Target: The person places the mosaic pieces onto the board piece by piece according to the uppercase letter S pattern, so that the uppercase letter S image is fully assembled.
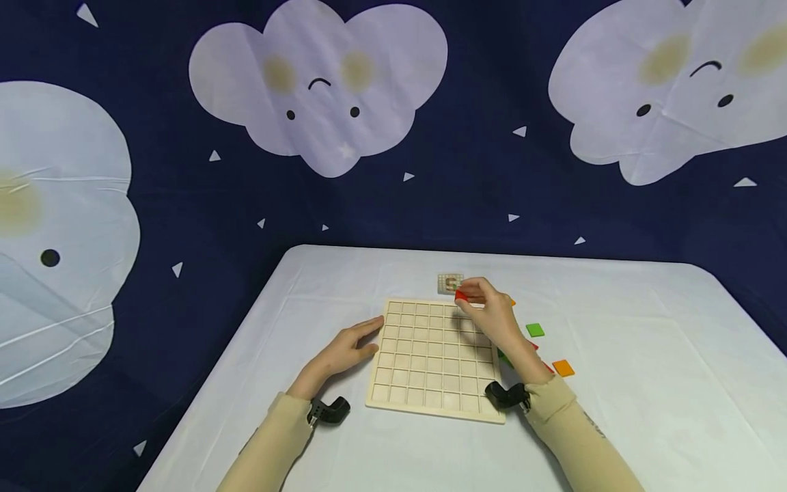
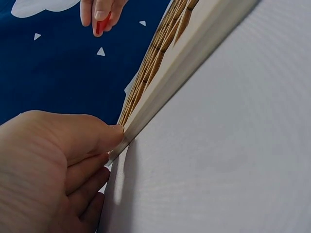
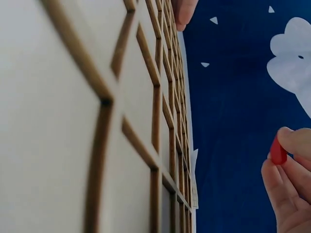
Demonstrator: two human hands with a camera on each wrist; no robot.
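Note:
A pale wooden board (image 1: pixel 424 378) with a grid of square cells lies flat on the table. At its left edge rests my left hand (image 1: pixel 343 352), thumb and fingertips touching the rim (image 2: pixel 160 92). My right hand (image 1: pixel 496 320) is over the board's far right corner and pinches a small red tile (image 1: pixel 460 296) between thumb and fingers. In the right wrist view the red tile (image 3: pixel 278 151) is held edge-on, apart from the board. Part of the board's right side is hidden under the right hand and forearm.
A small printed card (image 1: pixel 449 283) lies beyond the board's far edge. Right of the board are loose tiles, among them a green tile (image 1: pixel 535 330) and an orange tile (image 1: pixel 563 368); the right forearm partly covers others. A dark blue cloth with clouds (image 1: pixel 467 205) hangs behind the white table (image 1: pixel 645 369).

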